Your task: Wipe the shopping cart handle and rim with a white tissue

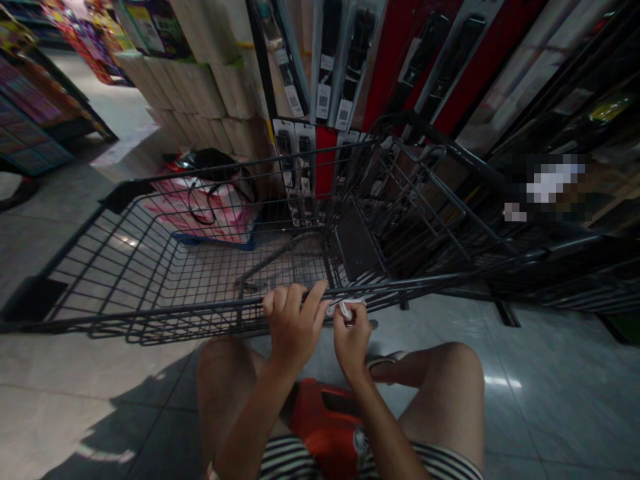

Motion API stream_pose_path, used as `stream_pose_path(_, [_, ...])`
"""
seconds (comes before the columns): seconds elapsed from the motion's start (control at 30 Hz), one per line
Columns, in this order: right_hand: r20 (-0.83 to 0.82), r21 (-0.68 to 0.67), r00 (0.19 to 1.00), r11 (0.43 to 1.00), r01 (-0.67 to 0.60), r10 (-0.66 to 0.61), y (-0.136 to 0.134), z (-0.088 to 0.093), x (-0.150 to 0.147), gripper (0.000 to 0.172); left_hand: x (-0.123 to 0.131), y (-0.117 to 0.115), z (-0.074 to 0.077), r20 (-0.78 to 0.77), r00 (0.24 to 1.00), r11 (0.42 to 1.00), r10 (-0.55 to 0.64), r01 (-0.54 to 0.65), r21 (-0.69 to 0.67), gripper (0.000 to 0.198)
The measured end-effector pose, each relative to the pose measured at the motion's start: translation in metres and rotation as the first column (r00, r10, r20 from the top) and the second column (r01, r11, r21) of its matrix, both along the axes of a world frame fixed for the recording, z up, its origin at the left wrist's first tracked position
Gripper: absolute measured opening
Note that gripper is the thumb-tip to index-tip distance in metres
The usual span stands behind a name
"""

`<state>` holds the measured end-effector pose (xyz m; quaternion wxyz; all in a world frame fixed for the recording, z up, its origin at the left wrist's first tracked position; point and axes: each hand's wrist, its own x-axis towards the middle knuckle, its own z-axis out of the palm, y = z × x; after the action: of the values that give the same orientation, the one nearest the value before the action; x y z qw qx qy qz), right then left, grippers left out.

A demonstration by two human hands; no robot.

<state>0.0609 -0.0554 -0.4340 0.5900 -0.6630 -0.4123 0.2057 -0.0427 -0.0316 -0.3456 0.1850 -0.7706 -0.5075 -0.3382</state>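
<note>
A black wire shopping cart [165,308] stands sideways across the view in front of my knees, with nothing lying in its basket. My left hand [294,327] grips the cart's near top rail, its fingers bent over the bar. Just to the right of it, my right hand [353,337] pinches a small folded white cloth [345,309] against the same rail. Part of the cloth is hidden by my fingers, and whether it is fabric or paper I cannot make out. A folding dark panel [356,243] sits at the cart's handle end.
Packaged goods [345,73] hang on a display behind the cart. Wrapped paper packs [190,87] are stacked to its left, with a pink package [210,210] low down beyond the basket. An orange-red object [325,427] is between my knees. Grey tiles [540,393] cover the floor.
</note>
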Motion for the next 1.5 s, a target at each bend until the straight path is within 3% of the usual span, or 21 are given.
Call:
stream_pose_path(0.23, [0.009,-0.081,0.999,0.996,-0.044,0.045,-0.002,-0.021,-0.003,0.009,0.001,0.0,-0.001,0.006,1.0,1.0,0.006,-0.006,-0.006,0.02])
stream_pose_path(0.43, [-0.016,-0.134,0.998,0.989,-0.065,0.064,-0.01,-0.022,0.006,0.01,0.0,0.0,-0.001,0.006,1.0,1.0,0.007,-0.007,-0.008,0.021])
stream_pose_path(0.6, [-0.053,-0.165,0.999,0.986,-0.016,0.007,-0.029,-0.02,0.018,0.014,0.002,-0.002,0.001,0.0,1.0,0.999,0.019,-0.019,-0.028,0.021])
stream_pose_path(0.77, [-0.099,-0.122,0.995,0.992,0.016,-0.028,-0.032,0.0,0.021,0.018,0.004,-0.002,0.002,0.01,1.0,0.999,0.02,-0.019,-0.041,0.021])
stream_pose_path(0.93, [-0.112,-0.023,0.994,1.0,-0.002,-0.001,-0.008,0.031,0.013,0.014,0.004,-0.002,0.001,0.016,1.0,0.999,0.014,-0.013,-0.04,0.022])
stream_pose_path(1.03, [-0.102,0.0,0.995,1.0,0.012,-0.012,0.002,0.035,0.006,0.01,0.005,-0.001,0.001,0.012,1.0,0.999,0.009,-0.008,-0.042,0.023])
stream_pose_path(1.37, [-0.081,-0.083,0.992,0.991,-0.102,0.096,0.003,-0.021,-0.01,0.01,0.008,0.003,-0.002,0.023,1.0,0.999,0.007,-0.006,-0.043,0.022])
stream_pose_path(1.5, [-0.067,-0.108,0.992,0.988,-0.112,0.106,0.001,-0.03,-0.005,0.014,0.012,0.003,-0.003,0.021,1.0,0.999,0.005,-0.004,-0.052,0.023])
